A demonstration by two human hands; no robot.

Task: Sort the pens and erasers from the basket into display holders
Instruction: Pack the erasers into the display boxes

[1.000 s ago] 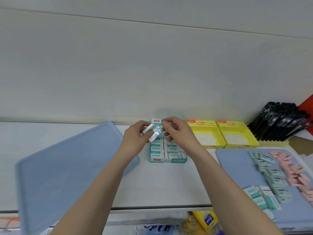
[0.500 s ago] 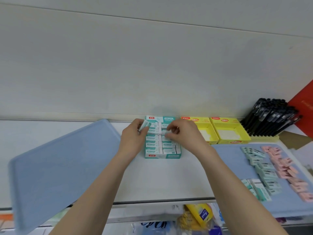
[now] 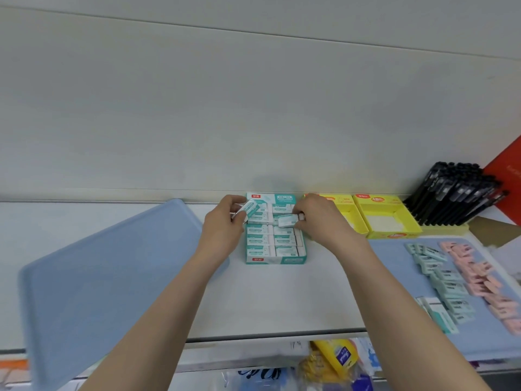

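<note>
Two erasers up, one per hand. Far L: big blue tray [image 3: 93,277], my L forearm crossing its corner. L hand [image 3: 225,225] pinches a teal-white eraser [image 3: 250,209], tilted, over the back-left of the teal display box [image 3: 275,260], which sits mid-table w/ erasers packed in rows. R hand [image 3: 321,221] pinches a 2nd eraser [image 3: 287,220] over the right column and hides part of the near yellow box [image 3: 353,218]. Next: 2nd yellow box [image 3: 406,221], black pens [image 3: 454,196] leaning by the wall. Loose teal erasers [image 3: 448,280] & pink erasers [image 3: 479,275] lie on the blue mat [image 3: 394,277], far R.

I see the eraser box [image 3: 275,259] centre, a tray [image 3: 98,277] to its left, two empty boxes [image 3: 387,218] right, pens [image 3: 454,198] far right
</note>
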